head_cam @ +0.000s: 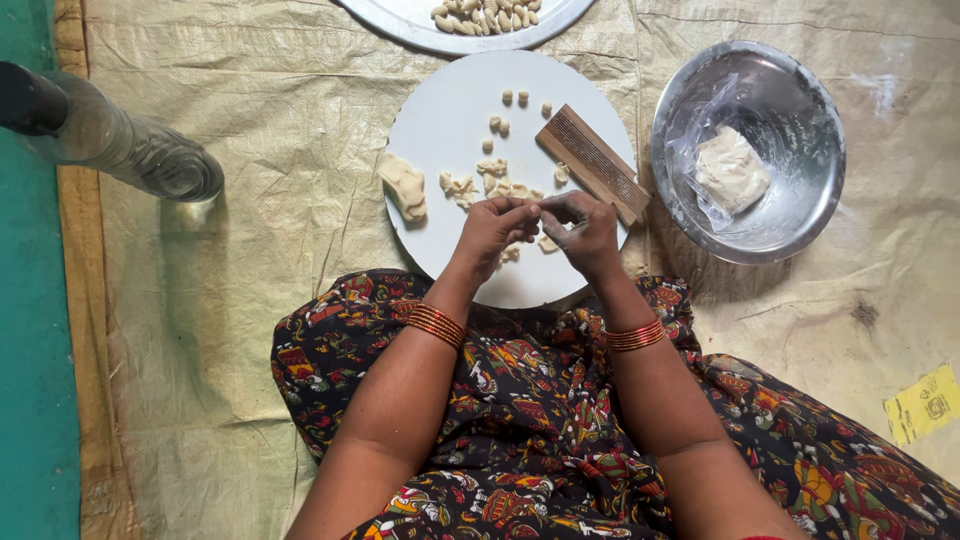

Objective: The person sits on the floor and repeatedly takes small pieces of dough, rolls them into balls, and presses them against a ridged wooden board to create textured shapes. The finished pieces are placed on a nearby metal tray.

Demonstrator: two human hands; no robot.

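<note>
My left hand (492, 232) and my right hand (583, 230) meet over the near half of a round white board (440, 120). Their fingertips pinch a small bit of pale dough between them; the bit itself is mostly hidden. Several small dough pieces (500, 185) lie scattered on the board, with a larger lump (404, 184) at its left edge. A ridged wooden paddle (592, 163) lies slanted on the board's right side, just beyond my right hand.
A steel bowl (790, 215) at right holds dough in clear plastic (730, 170). A metal plate (400, 20) with shaped dough pieces sits at the top. A clear bottle (130, 150) lies at left. Woven mat underneath; a yellow paper scrap (925, 403) lies lower right.
</note>
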